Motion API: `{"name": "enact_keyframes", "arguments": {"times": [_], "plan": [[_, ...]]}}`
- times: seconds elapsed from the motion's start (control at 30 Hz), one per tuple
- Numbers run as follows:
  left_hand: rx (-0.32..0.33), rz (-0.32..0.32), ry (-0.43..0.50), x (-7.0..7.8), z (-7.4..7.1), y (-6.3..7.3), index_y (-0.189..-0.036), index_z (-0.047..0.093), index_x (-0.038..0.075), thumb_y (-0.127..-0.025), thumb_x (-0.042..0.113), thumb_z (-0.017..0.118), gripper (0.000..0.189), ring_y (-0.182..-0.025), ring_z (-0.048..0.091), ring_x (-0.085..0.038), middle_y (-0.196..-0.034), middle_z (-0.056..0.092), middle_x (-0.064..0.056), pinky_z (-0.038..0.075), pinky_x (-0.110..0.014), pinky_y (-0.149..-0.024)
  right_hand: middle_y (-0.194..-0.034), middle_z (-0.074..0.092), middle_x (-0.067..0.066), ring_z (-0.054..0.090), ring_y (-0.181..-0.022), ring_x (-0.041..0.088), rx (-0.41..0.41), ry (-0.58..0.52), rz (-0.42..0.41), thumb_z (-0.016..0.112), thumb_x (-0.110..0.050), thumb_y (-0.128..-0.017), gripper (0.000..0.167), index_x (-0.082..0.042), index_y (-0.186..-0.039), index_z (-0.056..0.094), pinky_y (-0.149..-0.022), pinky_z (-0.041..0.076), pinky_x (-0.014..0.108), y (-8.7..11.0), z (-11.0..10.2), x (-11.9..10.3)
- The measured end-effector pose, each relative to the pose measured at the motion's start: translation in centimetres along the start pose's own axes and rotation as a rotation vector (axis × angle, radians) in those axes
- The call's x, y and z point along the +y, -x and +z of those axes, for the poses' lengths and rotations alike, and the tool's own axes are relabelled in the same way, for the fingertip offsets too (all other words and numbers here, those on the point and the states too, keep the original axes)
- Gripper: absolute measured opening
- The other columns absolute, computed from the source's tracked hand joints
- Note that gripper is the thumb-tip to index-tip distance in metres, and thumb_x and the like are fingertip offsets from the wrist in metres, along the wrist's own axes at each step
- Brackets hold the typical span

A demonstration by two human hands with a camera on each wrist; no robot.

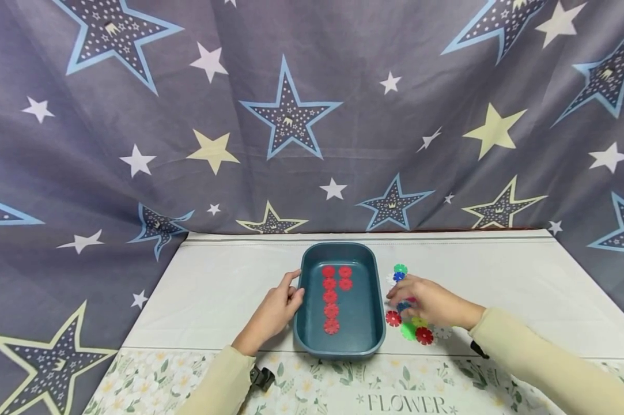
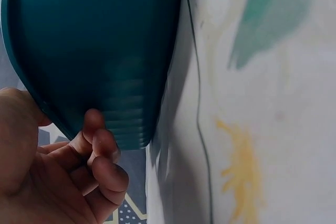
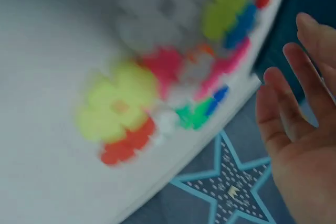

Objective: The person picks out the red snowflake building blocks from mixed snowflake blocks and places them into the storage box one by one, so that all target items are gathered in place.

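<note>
Gripped at its left rim by the left hand [image 1: 272, 308], in the head view, is the blue-green tray [image 1: 355, 323], which is set mid-scene on the white tabletop [image 1: 477, 276]. By the right hand [image 1: 426, 300], fingers spread loosely, nothing is seen to be held; whether a disc is touched cannot be told. The left forearm is angled in from the near left; the right is stretched in from the near right, palm turned down, both being covered by pale sleeves [image 1: 540, 357]. Seven red discs [image 1: 330, 296] are laid in the tray, five in a left column and two at the far end of a right one. To the tray's right, loose discs [image 1: 424, 335] in several colours are clustered, partly hidden by the right hand. The far side is closed off by a star-patterned curtain [image 1: 343, 46].

In the left wrist view, the tray's outer wall is shown, with the fingers curled against it and the thumb placed at the rim.

In the right wrist view, blurred discs are seen beside gently bent fingers, a yellow disc [image 3: 100, 98] among them, with the tray's wall beyond.
</note>
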State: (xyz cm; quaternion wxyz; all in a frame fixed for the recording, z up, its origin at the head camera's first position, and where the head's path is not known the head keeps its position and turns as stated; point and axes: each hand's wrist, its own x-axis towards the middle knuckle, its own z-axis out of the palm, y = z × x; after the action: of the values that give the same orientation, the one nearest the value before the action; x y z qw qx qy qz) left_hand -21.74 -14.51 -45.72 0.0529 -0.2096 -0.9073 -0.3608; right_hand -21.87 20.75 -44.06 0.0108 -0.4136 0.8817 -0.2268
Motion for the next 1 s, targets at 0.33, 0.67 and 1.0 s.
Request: {"name": "enact_keyframes", "arguments": {"times": [0.33,0.67,1.0], "plan": [[-0.010,-0.001,0.003,0.0,0.2,-0.1,-0.138,0.042,0.002,-0.098,0.016,0.052,0.044,-0.047,0.037,-0.004,-0.059,0.042,0.011,0.038,-0.025,-0.054,-0.106,0.063,-0.001,0.054,-0.103,0.020,-0.002,-0.005,0.055,0.077,-0.011,-0.079,0.020,-0.010,-0.099,0.073,-0.096,0.038,0.050,0.6,2.0,-0.1],[-0.012,0.006,0.000,-0.1,0.2,-0.2,-0.138,0.042,0.002,-0.098,0.016,0.052,0.043,-0.047,0.037,-0.004,-0.059,0.043,0.010,0.038,-0.025,-0.054,-0.099,0.061,-0.003,0.052,-0.096,0.015,0.046,0.047,0.077,0.079,-0.014,-0.077,0.017,-0.010,-0.093,0.075,-0.083,0.046,0.038,0.1,2.4,-0.5],[-0.020,-0.009,0.006,-0.3,0.2,-0.3,-0.139,0.041,0.001,-0.099,0.016,0.050,0.044,-0.047,0.036,-0.005,-0.058,0.043,0.009,0.038,-0.026,-0.054,-0.091,0.060,-0.007,0.052,-0.089,0.012,0.068,0.042,0.091,0.079,-0.014,-0.077,0.014,-0.015,-0.088,0.071,-0.080,0.046,0.036,-0.4,2.6,-0.1]]}}
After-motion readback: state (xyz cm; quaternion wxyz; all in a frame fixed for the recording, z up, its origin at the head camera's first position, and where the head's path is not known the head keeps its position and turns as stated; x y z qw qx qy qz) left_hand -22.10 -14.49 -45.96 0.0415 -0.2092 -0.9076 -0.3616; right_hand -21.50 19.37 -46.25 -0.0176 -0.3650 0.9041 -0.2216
